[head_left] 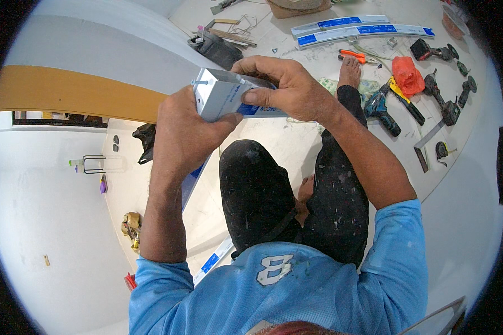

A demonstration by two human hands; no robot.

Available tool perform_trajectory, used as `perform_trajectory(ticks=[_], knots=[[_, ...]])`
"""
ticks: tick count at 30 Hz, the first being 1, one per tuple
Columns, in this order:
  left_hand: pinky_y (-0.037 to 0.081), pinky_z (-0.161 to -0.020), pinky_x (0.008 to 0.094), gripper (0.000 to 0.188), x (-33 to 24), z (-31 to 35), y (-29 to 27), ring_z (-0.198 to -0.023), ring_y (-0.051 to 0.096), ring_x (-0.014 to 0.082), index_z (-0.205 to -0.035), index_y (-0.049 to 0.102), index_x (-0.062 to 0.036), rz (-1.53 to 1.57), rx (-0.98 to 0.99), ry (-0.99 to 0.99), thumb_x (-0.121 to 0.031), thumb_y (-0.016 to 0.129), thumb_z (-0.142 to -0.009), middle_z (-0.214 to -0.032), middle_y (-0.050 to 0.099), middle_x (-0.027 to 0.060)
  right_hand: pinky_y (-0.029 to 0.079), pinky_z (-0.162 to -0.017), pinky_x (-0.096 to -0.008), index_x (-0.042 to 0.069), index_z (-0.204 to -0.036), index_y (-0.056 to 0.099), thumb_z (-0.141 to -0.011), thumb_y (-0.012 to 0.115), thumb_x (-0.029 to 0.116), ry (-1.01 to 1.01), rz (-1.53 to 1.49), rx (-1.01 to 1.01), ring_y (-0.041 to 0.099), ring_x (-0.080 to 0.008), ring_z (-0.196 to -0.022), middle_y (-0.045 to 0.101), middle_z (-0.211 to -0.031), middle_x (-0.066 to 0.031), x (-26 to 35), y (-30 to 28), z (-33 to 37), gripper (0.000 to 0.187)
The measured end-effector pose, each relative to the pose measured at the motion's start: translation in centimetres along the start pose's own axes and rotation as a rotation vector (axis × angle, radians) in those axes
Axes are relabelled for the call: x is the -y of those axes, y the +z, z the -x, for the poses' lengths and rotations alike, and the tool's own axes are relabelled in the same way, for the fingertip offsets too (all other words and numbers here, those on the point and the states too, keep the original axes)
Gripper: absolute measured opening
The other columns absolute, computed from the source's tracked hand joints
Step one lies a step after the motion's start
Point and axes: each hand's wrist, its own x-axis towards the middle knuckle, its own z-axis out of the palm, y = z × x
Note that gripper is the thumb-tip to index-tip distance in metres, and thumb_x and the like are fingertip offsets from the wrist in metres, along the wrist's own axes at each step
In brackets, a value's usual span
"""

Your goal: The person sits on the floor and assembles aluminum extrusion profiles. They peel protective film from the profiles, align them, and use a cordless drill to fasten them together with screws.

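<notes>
My left hand (185, 125) is closed round the corner end of a white aluminium profile (220, 96) with blue printed film, its thumb lying along the lower edge. From the other side my right hand (293, 86) pinches the same profile, thumb on the front face and fingers over the top. A thin metal pin, perhaps a rivet (199, 82), sticks out of the profile's left face just above my left hand. One length runs rightward behind my right hand. Another blue-filmed length (191, 181) shows beside my left forearm; whether they join is hidden.
On the floor at right lie a teal drill (379, 111), a yellow-black hand tool (406, 100), a red bag (408, 76), orange pliers (357, 56), a metal square (428, 144) and a tape measure (441, 149). Filmed strips (363, 34) lie beyond. An ochre-edged wall (72, 92) stands close left.
</notes>
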Motion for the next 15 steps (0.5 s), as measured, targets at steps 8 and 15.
perform_trajectory(ticks=[8,15], knots=[[0.064,-0.082,0.0428,0.042,0.1,-0.2,-0.2,-0.084,0.081,0.0326,-0.107,0.078,0.0062,0.014,0.005,-0.025,-0.02,0.089,-0.077,-0.092,0.08,0.0246,0.049,-0.117,-0.0406,0.002,-0.147,0.061,-0.097,0.075,0.017,0.012,0.119,-0.248,0.066,-0.0277,-0.133,0.071,-0.139,-0.0177,-2.0,-4.5,3.1,0.054],[0.063,-0.084,0.0435,0.04,-0.1,0.0,-1.1,-0.087,0.08,0.0387,-0.105,0.077,0.0081,0.02,0.01,-0.053,-0.018,0.088,-0.077,-0.092,0.078,0.0281,0.055,-0.104,-0.0569,0.004,-0.13,0.06,-0.087,0.082,0.024,1.347,1.281,-0.258,0.066,-0.0469,-0.126,0.068,-0.134,-0.0255,-21.0,-20.5,26.5,0.051]])
